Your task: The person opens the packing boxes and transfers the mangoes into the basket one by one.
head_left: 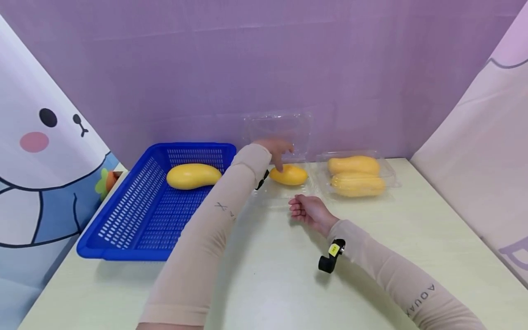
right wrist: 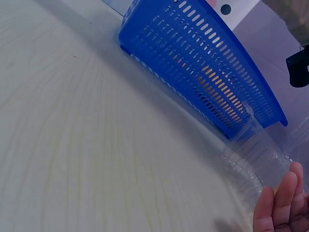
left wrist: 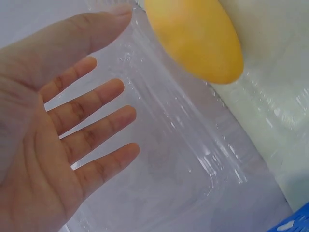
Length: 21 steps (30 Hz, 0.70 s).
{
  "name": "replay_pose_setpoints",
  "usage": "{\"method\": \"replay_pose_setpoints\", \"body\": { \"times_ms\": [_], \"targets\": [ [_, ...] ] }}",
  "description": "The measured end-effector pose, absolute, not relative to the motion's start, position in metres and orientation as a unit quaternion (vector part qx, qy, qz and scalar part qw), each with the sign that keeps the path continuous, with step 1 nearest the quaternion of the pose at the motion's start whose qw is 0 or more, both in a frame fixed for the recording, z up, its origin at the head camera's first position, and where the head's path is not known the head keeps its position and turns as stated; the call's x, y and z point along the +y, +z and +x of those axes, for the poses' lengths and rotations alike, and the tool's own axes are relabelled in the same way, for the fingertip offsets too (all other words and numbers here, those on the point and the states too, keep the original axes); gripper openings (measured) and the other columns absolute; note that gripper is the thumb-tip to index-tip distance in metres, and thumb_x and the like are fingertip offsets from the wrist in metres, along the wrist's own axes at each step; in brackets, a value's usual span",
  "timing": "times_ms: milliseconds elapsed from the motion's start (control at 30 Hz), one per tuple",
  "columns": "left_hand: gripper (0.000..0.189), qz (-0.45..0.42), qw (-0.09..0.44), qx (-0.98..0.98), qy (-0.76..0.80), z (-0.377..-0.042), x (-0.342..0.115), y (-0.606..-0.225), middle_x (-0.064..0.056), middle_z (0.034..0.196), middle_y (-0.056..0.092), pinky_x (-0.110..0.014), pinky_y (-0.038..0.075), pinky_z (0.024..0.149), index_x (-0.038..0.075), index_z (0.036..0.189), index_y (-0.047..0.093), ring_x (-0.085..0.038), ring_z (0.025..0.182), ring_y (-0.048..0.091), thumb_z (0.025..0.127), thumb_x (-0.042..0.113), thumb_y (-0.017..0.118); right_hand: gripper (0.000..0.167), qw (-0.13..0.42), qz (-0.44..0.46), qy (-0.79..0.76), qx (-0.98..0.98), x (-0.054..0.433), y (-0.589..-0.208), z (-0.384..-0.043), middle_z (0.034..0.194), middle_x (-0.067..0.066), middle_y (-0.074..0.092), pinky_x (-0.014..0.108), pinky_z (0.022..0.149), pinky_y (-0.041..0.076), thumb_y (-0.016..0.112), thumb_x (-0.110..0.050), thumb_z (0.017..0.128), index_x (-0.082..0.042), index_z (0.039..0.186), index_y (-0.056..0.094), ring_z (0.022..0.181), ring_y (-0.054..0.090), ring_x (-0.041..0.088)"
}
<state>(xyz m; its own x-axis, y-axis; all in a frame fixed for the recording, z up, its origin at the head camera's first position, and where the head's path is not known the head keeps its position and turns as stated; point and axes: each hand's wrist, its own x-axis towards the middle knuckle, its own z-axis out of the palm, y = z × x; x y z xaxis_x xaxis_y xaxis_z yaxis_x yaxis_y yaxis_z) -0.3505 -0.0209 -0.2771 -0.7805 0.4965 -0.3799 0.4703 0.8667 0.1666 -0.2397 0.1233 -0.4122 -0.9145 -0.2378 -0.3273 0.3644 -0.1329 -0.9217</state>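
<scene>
A clear plastic clamshell box (head_left: 264, 195) stands in the middle with its lid (head_left: 284, 123) raised against the purple backdrop. In it lies one smooth yellow oval fruit (head_left: 294, 175). My left hand (head_left: 278, 150) is spread between that fruit and the raised lid; in the left wrist view the fingers (left wrist: 96, 137) are straight and apart, holding nothing, with the fruit (left wrist: 200, 41) beyond the thumb. Close by the box's front right corner is my right hand (head_left: 311, 211), its fingers loosely bent. The right wrist view shows these fingers (right wrist: 282, 205) beside the clear plastic wall (right wrist: 256, 150).
To the left, a blue plastic basket (head_left: 119, 253) contains a long yellow gourd-shaped fruit (head_left: 191, 176), partly behind my left forearm. On the right stands another clear clamshell box (head_left: 389, 172) with two long yellow fruits (head_left: 358, 184) in it. Fabric backdrops (head_left: 350, 82) enclose the table.
</scene>
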Motion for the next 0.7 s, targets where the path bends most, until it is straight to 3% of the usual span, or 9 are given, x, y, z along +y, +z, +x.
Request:
{"method": "replay_pose_setpoints", "body": {
  "times_ms": [533, 700],
  "targets": [
    [0.076, 0.229, 0.231, 0.944, 0.050, -0.353, -0.013, -0.294, -0.003, 0.146, 0.038, -0.037, 0.037, 0.104, 0.021, 0.145, 0.033, -0.021, 0.127, 0.041, 0.082, 0.017, 0.074, 0.029, 0.185, 0.058, -0.765, 0.614, 0.116, -0.408, -0.234, 0.064, -0.002, 0.060, 0.020, 0.060, 0.052, 0.038, -0.015, 0.101, 0.000, 0.087, 0.058, 0.057, 0.058, 0.007],
    [0.073, 0.250, 0.228, 0.939, 0.057, -0.352, -0.012, -0.300, -0.007, 0.146, 0.038, -0.035, 0.038, 0.103, 0.016, 0.144, 0.035, -0.022, 0.125, 0.042, 0.081, 0.014, 0.073, 0.031, 0.184, 0.052, -0.767, 0.613, 0.116, -0.408, -0.233, 0.064, -0.002, 0.060, 0.020, 0.060, 0.052, 0.038, -0.015, 0.101, -0.002, 0.083, 0.059, 0.057, 0.057, 0.007]
  ]
}}
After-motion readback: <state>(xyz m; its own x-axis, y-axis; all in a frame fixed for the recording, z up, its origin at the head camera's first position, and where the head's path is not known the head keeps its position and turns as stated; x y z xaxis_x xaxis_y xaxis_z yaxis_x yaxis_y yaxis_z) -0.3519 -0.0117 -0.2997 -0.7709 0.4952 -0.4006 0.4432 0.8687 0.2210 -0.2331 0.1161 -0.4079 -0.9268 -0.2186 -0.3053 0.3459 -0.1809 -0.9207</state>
